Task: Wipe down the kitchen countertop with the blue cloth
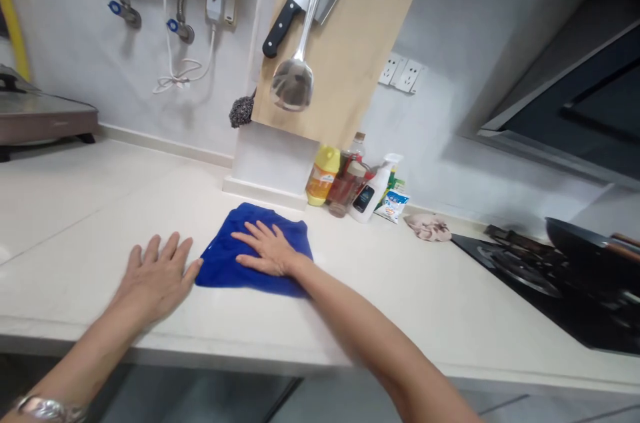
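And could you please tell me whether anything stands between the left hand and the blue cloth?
Nothing visible does: the left hand is spread over the white countertop, its thumb at the left edge of the blue cloth, touching or nearly so. The right hand rests spread on the cloth.

Right hand (270, 255) palm down, fingers fanned across the blue cloth (220, 271), and the left hand (156, 284) is flat on the white counter (380, 289), its thumb right at the cloth's left edge! Up behind them, a black-handled knife (283, 24) and a metal spatula (293, 84) hang before a wooden board (367, 29), with a yellow bottle (324, 176) and a white spray bottle (371, 195) below, and there's a dark wok (575, 249) over at the right!
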